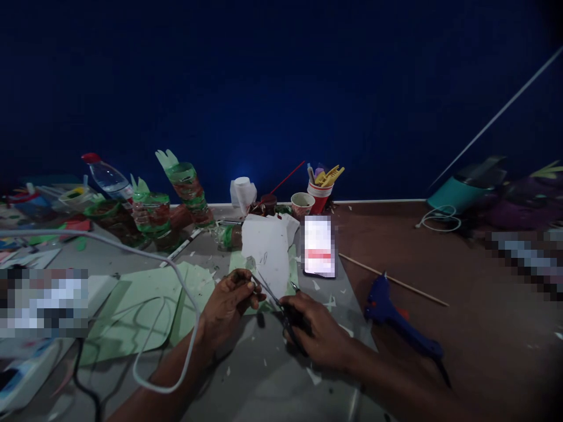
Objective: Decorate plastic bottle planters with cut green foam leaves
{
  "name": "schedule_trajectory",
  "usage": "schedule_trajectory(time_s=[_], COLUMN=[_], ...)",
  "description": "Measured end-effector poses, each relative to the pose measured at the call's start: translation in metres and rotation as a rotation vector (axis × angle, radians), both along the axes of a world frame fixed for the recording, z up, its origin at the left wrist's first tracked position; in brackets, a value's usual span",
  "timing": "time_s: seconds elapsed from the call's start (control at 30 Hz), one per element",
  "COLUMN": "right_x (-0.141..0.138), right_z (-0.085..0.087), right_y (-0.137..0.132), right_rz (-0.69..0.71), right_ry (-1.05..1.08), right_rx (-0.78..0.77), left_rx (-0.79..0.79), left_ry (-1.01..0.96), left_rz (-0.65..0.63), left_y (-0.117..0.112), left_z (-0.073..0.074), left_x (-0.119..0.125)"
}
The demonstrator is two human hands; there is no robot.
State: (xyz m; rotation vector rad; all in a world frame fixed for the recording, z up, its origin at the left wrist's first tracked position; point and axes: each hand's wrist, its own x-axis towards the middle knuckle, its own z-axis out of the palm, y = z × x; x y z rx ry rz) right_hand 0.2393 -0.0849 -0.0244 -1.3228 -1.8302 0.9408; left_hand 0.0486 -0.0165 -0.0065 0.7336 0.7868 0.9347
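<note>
My left hand (233,302) is closed in a pinch above the table, thumb against fingers. From its fingertips a small see-through piece (250,262) seems to stick out; its kind is too faint to make out. My right hand (314,328) is wrapped round the black handles of a pair of scissors (271,294). Their blades point up and left, with the tips right by my left fingertips. Behind both hands lies a white sheet of paper (266,249) over light green paper. A dark pointed tip (294,286) shows just beyond my right knuckles.
A blue glue gun (402,328) and a wooden stick (396,280) lie to the right. A lit phone (319,246) stands behind my right hand. Green-and-brown wrapped bottle pieces (152,217) stand at back left. A white cable (193,305) loops over green card (132,310). Paper scraps litter the table.
</note>
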Motion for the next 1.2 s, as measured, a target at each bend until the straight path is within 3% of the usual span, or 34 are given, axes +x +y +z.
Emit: schedule_trajectory(time_s=[0.33, 0.87, 1.2], right_x=[-0.003, -0.005, -0.007], right_z=[0.003, 0.0, -0.002], right_y=[-0.002, -0.001, -0.001], right_rz=[0.007, 0.012, 0.046], right_ry=[-0.112, -0.125, -0.137], right_rx=[0.038, 0.032, 0.019], left_rx=[0.025, 0.073, 0.075], left_ry=[-0.008, 0.071, 0.052], left_rz=[-0.05, -0.136, -0.152], left_y=[0.0, -0.006, -0.006], left_z=[-0.004, 0.008, 0.0], left_x=[-0.001, 0.005, 0.004])
